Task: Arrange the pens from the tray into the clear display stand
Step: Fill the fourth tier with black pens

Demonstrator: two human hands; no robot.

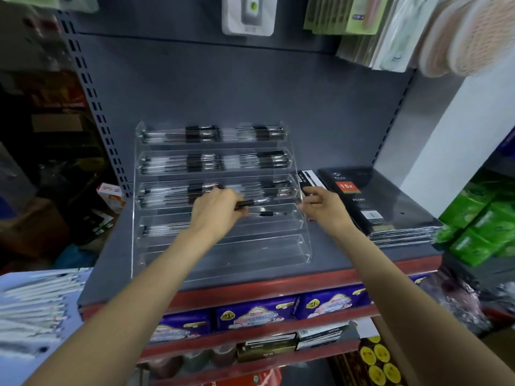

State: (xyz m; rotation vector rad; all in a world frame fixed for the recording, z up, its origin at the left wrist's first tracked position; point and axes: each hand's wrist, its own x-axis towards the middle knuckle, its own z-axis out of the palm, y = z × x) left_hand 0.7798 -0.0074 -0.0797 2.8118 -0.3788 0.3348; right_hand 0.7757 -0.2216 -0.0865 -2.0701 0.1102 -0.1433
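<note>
Down at the near left sat a tray of white pens [36, 302], pretty blurry. Up on the grey shelf [111, 260] stood the clear acrylic tiered display stand [223, 246]; its bottom tier looked bare, upper tiers already had black-and-clear pens [200, 160]. The left hand [216, 210] was over the fourth tier down, fingers pinched around a black pen [246, 203]. The right hand [320, 203] had its fingers curled on the stand's right edge, beside a stack of black diary notebooks [362, 201].
</note>
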